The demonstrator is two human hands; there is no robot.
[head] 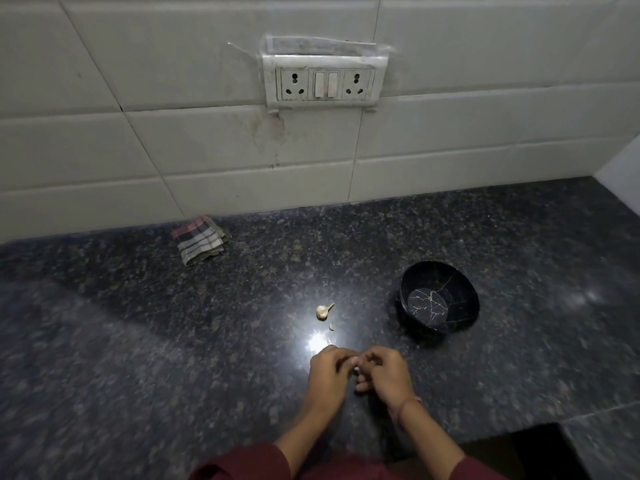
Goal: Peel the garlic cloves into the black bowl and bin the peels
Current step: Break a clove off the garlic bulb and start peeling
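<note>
My left hand (327,375) and my right hand (388,375) meet low over the dark granite counter (173,341). Their fingertips pinch a small pale garlic clove (356,369), mostly hidden between the fingers. Another garlic piece (323,310) with its papery skin lies on the counter beyond my hands, and a tiny peel scrap (332,327) lies just near it. The black bowl (439,299) with thin gold crack lines stands upright to the right of them; I see nothing in it.
A folded striped cloth (201,239) lies at the back left by the tiled wall. A white socket panel (323,83) is mounted on the wall above. The counter ends at a dark gap (533,445) at the lower right.
</note>
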